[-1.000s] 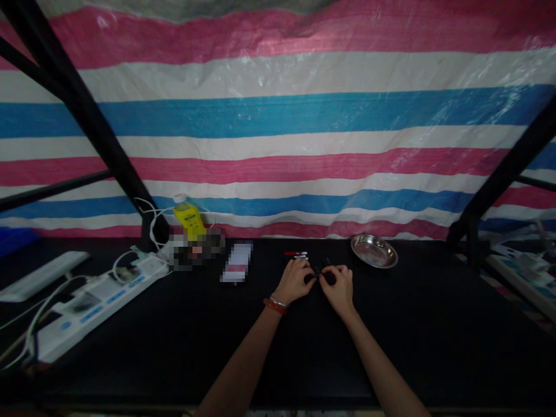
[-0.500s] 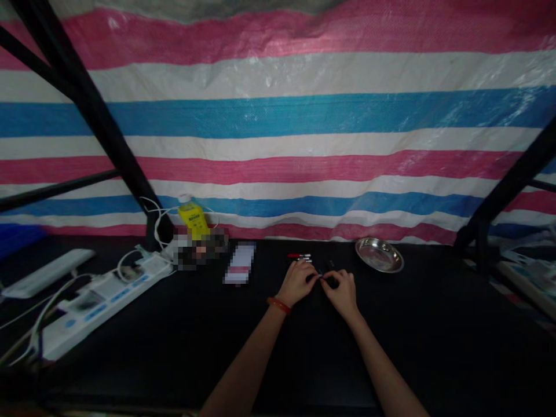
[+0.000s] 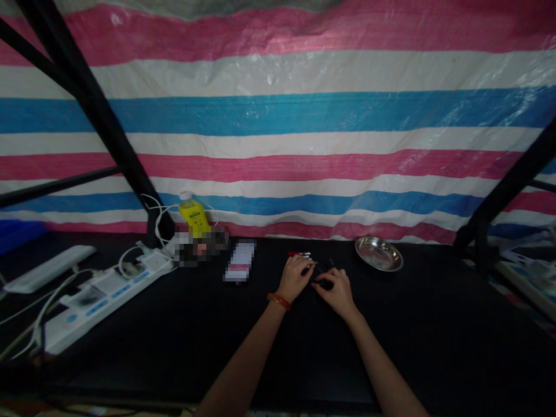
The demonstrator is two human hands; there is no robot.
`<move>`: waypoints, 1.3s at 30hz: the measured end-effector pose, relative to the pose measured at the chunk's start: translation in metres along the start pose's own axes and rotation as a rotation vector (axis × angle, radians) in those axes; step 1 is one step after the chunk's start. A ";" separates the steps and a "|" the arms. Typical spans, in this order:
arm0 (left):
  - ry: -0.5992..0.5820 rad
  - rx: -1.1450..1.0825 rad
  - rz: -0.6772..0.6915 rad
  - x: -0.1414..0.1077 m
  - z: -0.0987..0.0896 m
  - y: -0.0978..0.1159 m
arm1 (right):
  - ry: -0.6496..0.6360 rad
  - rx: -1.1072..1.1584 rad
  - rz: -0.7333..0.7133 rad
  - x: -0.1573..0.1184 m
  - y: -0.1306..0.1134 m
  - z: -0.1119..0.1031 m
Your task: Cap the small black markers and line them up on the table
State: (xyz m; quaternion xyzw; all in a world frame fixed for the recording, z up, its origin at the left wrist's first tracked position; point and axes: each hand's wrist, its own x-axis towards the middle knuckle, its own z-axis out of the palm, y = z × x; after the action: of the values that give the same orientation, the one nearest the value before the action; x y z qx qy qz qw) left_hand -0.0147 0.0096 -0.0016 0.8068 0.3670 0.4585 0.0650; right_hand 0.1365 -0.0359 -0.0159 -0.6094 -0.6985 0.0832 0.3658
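My left hand (image 3: 296,279), with a reddish bangle (image 3: 278,301) at the wrist, is closed in a pinch. A small slim piece with a pale, shiny end (image 3: 313,264) shows at its fingertips. Just right of it, my right hand (image 3: 339,291) pinches thumb to forefinger low over the black table; anything dark between those fingers is too small to name. Beyond the left hand lies a slim red pen-like piece with a silvery end (image 3: 299,254), and more such pieces are partly hidden by the fingers. A small dark piece (image 3: 330,262) lies behind the right hand.
A shiny metal dish (image 3: 379,253) stands at the back right. Left of my hands are a phone (image 3: 240,262), a yellow bottle (image 3: 194,215) and a white power strip (image 3: 108,301) with cables. Black frame bars (image 3: 108,133) rise before a striped sheet (image 3: 278,116).
My fingertips, which met around a small piece, have come apart. The right fingertips sit slightly lower and left, while the left ones carry the pale-ended piece slightly upward.
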 end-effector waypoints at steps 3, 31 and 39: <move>0.007 0.025 0.019 0.000 0.000 -0.001 | -0.009 0.029 -0.019 0.000 0.002 0.001; -0.187 0.127 0.170 0.000 -0.004 0.019 | 0.492 0.531 0.235 0.001 0.000 -0.001; -0.193 0.111 0.179 -0.001 -0.003 0.020 | 0.535 0.608 0.280 0.002 0.007 0.003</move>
State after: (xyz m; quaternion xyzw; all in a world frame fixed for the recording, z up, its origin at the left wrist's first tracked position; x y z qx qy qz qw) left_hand -0.0072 -0.0058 0.0085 0.8789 0.3106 0.3617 0.0140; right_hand 0.1401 -0.0310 -0.0211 -0.5629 -0.4333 0.1731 0.6822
